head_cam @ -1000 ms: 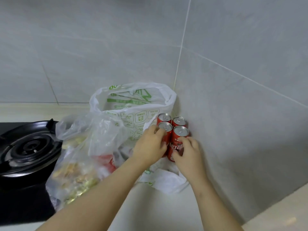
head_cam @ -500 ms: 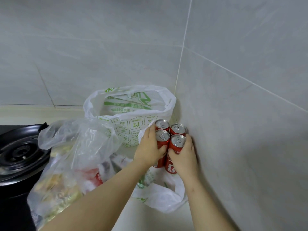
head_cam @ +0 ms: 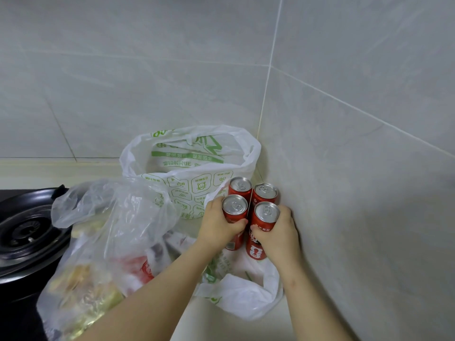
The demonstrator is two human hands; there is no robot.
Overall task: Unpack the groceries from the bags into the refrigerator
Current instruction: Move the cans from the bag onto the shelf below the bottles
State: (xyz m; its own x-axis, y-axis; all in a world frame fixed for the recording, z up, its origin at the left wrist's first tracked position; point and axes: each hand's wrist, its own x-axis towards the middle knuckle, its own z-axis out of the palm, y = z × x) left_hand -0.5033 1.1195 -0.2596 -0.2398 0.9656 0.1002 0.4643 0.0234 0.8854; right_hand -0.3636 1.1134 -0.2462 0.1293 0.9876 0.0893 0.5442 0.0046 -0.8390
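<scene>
Left hand and right hand each curl around one of the two nearest red cans, a cluster of four in the tiled corner at right; white label lettering is half-covered. Farther left, a white bag carries green print, unreadable.

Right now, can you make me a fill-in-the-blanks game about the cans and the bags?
The left hand and the right hand grip cans from an upright group that numbers ____. The sides of the cans are coloured ____. The white bag behind them has ____ printing. The stove at the far left is coloured ____.
Missing words: four, red, green, black.
</scene>
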